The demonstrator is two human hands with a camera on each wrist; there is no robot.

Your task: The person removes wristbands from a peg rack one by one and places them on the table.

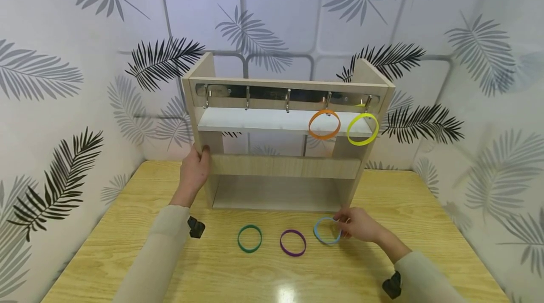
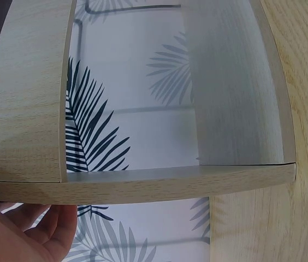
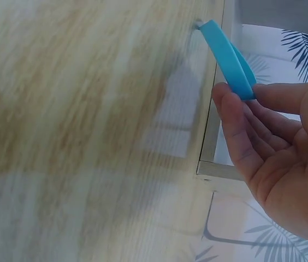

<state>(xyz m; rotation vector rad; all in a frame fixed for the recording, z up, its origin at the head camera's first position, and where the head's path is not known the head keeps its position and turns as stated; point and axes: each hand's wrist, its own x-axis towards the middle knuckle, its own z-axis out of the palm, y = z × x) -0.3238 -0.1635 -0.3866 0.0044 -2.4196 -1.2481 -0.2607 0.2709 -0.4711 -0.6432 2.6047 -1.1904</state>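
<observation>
A small wooden shelf rack stands on the table, with a metal strip of several hooks along its top. My left hand grips its left side panel, thumb on the near side and fingers behind. At the rack's lower right corner, my right hand pinches a light blue silicone wristband between thumb and fingertips. In the right wrist view the band is tilted up on edge, its far end close to the tabletop. To its left lie a purple wristband and a green wristband.
An orange wristband and a yellow wristband hang from the two rightmost hooks. The wood-grain table reaches back to a wall with leaf-patterned paper. Side walls stand left and right.
</observation>
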